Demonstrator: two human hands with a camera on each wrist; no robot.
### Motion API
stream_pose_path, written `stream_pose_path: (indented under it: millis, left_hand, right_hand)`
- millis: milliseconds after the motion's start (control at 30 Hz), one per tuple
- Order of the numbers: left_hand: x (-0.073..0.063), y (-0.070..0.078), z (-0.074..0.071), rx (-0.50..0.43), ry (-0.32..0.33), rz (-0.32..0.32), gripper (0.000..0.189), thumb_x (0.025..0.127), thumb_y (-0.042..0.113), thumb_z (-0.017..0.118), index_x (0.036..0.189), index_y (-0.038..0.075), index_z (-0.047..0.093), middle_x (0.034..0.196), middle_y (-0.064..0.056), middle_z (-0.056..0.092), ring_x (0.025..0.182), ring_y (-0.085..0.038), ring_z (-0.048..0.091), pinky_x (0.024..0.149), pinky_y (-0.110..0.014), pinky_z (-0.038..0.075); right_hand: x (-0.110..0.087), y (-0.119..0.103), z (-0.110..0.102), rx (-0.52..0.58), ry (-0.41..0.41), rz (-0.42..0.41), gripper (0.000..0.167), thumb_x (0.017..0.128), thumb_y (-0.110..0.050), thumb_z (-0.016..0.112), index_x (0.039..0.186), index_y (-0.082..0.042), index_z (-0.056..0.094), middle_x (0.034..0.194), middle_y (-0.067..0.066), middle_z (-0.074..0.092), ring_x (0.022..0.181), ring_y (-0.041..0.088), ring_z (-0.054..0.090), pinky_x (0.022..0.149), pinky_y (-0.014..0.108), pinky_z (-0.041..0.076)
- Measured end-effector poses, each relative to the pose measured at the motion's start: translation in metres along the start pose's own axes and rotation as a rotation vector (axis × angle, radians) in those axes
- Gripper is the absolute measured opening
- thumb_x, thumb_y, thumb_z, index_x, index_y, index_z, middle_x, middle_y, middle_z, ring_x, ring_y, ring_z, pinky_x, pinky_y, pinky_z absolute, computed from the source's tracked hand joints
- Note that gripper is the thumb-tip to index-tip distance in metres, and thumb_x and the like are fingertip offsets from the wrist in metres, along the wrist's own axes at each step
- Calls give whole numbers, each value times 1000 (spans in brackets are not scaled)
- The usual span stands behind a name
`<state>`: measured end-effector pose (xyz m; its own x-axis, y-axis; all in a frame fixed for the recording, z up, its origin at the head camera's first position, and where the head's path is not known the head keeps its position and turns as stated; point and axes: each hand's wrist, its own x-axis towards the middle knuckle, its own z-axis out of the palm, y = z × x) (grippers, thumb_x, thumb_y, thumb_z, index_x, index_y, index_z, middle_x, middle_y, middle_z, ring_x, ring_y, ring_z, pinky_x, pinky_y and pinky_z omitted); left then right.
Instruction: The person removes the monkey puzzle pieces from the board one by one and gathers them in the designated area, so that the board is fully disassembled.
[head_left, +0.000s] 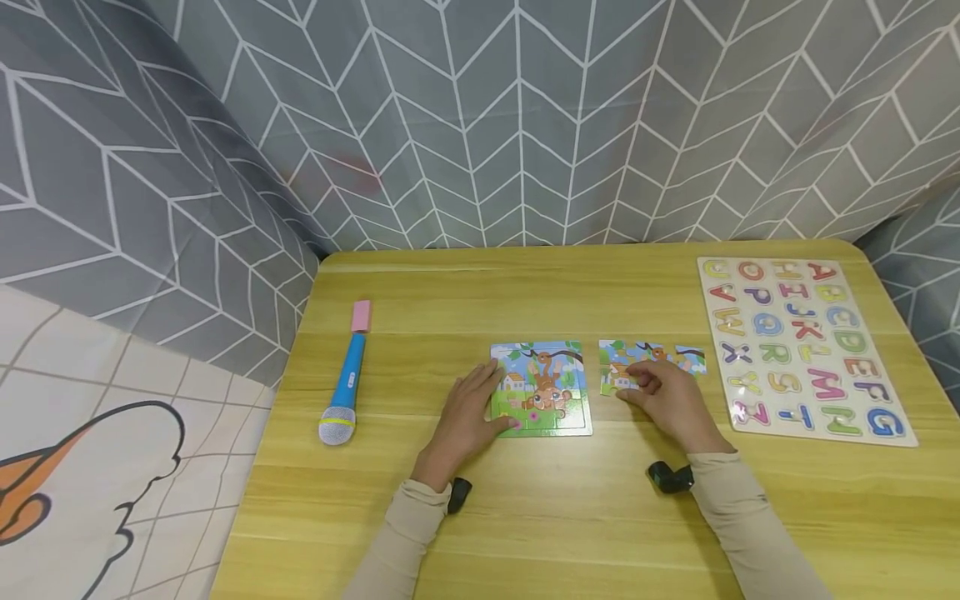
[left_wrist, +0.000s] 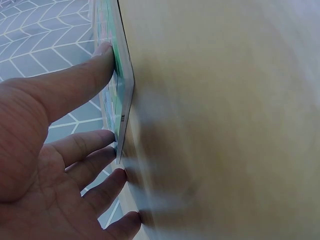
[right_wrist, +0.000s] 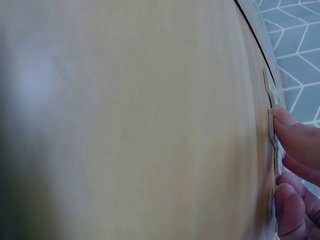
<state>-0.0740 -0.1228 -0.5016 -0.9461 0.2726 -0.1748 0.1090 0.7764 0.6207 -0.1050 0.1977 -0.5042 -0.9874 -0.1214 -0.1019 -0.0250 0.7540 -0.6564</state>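
Note:
A square jigsaw puzzle board [head_left: 543, 387] with a picture of a monkey hanging upside down lies at the middle of the table. My left hand [head_left: 471, 410] rests at its left side, thumb on its face; in the left wrist view some fingertips [left_wrist: 109, 136] touch its edge. Right of the board, several loose puzzle pieces [head_left: 691, 358] lie flat, showing parts of a similar picture. Among them my right hand [head_left: 667, 398] pinches a puzzle piece [head_left: 619, 377] with a house on it between thumb and forefinger. Part of the loose group is hidden under that hand.
An alphabet peg board [head_left: 806, 350] lies at the right of the wooden table [head_left: 555, 525]. On the left is a blue toy microphone [head_left: 347, 387] with a pink end. A grey patterned curtain [head_left: 487, 125] hangs behind the table.

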Motion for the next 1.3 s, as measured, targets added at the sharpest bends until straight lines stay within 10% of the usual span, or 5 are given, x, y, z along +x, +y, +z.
stream_pose_path:
  millis: [600,767,1067,1300]
  left_hand:
    - [2,-1,0,0,9,8,83,84,36,80,152,7,43,165,-11,33,154,-36,27,126,-60,19]
    - [2,-2,1,1,13,14,83,84,35,80,152,6,43,164,-12,33,154,-37,28,125,-60,19]
    - [2,-3,2,2,10,9,84,84,36,80,153,7,42,165,-11,32,154,-36,27,126,-60,19]
    - [1,-2,1,-3,8,12,83,84,36,79,153,7,42,165,-11,33,154,-36,27,126,-60,18]
  right_hand:
    - [2,2,-5,-15,-10,-60,43,80,-18,85,116,2,72,91,14,70,80,24,62,79,38,53]
    - [1,2,-6,-29,-41,-50,43,80,-16,84,118,0,71,95,13,65,77,17,53,67,26,43]
    - [0,1,-7,-11,-48,-69,38,79,-13,85,113,-2,73,95,14,67,78,18,56,101,56,46]
    - [-1,3,-9,-24,-54,-60,40,81,-14,84,117,-2,72,97,14,68,87,26,61,94,54,49]
